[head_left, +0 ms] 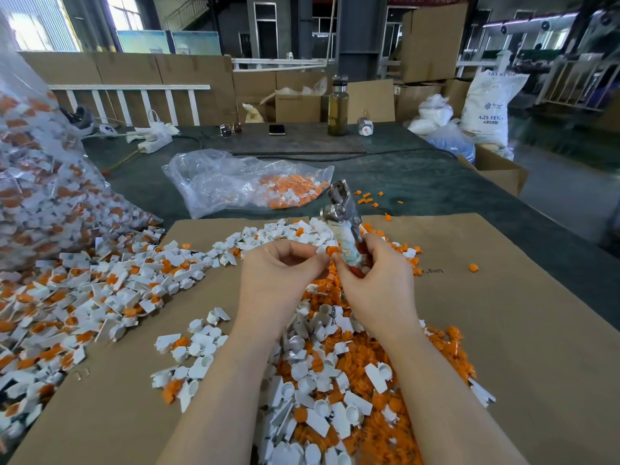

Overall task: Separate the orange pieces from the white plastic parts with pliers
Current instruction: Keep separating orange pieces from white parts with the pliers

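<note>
Over the cardboard-covered surface (503, 297) we had the pliers (344, 226) gripped upright in our right hand (375, 273) — left hand (281, 270) fingers pinching an orange piece (332, 250) above the mixed pile of white plastic parts (322, 380).

Both hands raised together, left hand (280, 268) and right hand (379, 273) fingers curled.

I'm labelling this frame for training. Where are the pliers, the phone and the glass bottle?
pliers (339, 206): head view, on the metal head.
phone (276, 129): head view, middle of its dark screen.
glass bottle (338, 112): head view, on its body.
</note>
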### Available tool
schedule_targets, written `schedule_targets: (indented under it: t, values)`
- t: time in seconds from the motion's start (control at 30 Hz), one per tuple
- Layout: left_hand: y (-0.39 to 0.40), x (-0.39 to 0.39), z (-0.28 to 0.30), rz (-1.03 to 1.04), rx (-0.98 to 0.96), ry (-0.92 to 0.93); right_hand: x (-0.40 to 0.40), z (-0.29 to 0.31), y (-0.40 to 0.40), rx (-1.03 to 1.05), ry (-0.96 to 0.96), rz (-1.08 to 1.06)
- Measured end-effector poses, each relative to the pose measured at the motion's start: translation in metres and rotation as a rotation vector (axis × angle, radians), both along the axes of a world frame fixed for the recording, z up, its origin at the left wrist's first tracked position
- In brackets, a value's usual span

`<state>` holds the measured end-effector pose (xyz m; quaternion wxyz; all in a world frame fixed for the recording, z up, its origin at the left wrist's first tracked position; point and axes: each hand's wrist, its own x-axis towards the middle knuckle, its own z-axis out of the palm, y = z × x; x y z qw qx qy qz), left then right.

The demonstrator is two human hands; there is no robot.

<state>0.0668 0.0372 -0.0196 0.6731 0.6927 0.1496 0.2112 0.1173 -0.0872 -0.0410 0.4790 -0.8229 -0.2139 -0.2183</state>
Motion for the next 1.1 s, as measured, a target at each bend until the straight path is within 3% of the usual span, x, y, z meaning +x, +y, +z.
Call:
schedule_targets:
  t: [0.2,1.1]
  values:
    - [0.0012,-0.0003,-0.0004,-0.001,0.118,-0.005,0.0015,-0.0010,-0.0007,-0.017,0.009,0.009]
    - [0.0013,0.0069,-0.0071,0.109,0.233,0.033,0.0055,0.0007,-0.0011,-0.065,0.146,0.109]
